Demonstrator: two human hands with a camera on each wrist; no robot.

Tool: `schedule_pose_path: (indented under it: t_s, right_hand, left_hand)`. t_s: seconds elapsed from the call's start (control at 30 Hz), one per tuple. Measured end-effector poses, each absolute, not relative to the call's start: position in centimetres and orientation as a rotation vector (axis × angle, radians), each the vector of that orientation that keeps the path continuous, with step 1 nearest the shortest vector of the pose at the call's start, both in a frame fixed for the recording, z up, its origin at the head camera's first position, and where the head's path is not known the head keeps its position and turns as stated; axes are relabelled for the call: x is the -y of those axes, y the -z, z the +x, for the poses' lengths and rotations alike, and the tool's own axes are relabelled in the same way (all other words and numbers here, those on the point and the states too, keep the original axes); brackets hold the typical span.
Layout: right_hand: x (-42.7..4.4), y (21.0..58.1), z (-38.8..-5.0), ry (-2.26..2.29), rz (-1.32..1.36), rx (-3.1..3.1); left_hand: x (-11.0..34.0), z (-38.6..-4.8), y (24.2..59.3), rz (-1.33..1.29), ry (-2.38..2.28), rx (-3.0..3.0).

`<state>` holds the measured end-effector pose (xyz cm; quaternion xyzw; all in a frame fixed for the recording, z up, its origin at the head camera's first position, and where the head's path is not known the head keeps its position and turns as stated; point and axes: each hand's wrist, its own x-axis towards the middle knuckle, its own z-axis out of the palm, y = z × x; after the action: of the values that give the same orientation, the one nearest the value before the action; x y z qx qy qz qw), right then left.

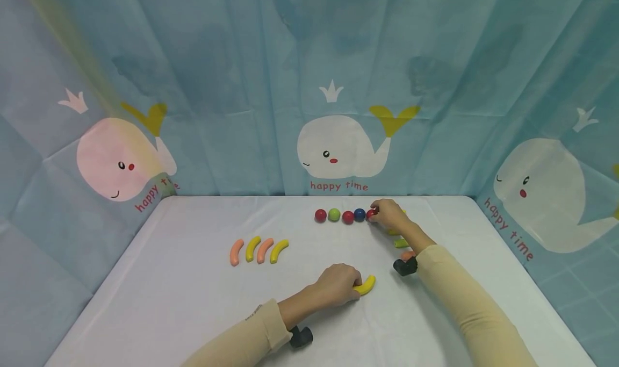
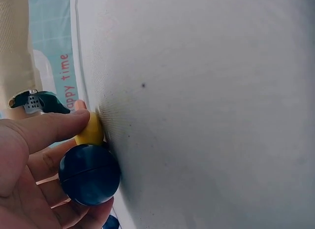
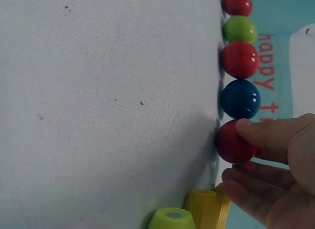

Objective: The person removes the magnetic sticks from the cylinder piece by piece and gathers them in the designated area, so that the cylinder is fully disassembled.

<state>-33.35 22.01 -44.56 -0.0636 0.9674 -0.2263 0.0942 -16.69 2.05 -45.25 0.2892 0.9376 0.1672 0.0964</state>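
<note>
My left hand (image 1: 338, 285) is low over the middle of the table, pinching a yellow banana-shaped piece (image 1: 366, 286) between thumb and finger. In the left wrist view, a dark blue ball (image 2: 89, 175) sits against that hand's curled lower fingers, below the yellow piece (image 2: 90, 130); the head view hides this ball. At the back right, my right hand (image 1: 389, 215) pinches a red ball (image 3: 235, 143) at the right end of a row. Right beside it is a blue ball (image 1: 359, 214), then a red ball (image 1: 348, 217), a green ball (image 1: 334, 214) and another red ball (image 1: 321, 215).
Left of centre, two orange curved pieces (image 1: 236, 252) and two yellow ones (image 1: 253, 249) stand alternately in a row. Under the right forearm lie a green piece (image 1: 401, 243), an orange piece (image 1: 408, 255) and yellow pieces (image 3: 201, 209), partly hidden. A curtain (image 1: 232, 157) surrounds the white table (image 1: 159, 302).
</note>
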Motion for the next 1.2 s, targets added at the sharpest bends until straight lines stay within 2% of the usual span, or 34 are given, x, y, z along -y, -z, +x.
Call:
schedule_pose_path:
  t_s: [0.27, 0.5, 0.77, 0.97, 1.2]
  right_hand:
    - [-22.4, 44.4, -33.1, 0.696, -0.204, -2.876]
    - [-23.4, 43.5, -30.8, 0.695, -0.252, -2.958]
    - [-24.3, 41.8, -26.5, 0.762, -0.368, -3.075]
    - [-23.2, 41.7, -22.3, 0.815, -0.450, -3.050]
    - [-20.8, 43.3, -18.0, 0.693, -0.841, -2.837]
  left_hand:
    - [-2.1, -16.8, 45.5, 0.827, -0.512, -2.765]
    - [-1.7, -17.0, 45.5, 0.832, -0.546, -2.730]
    - [0.0, -17.1, 45.2, 0.767, -0.573, -2.727]
    - [1.2, -17.1, 44.7, 0.705, -0.591, -2.725]
    - [1.7, -17.2, 44.8, 0.680, -0.675, -2.684]
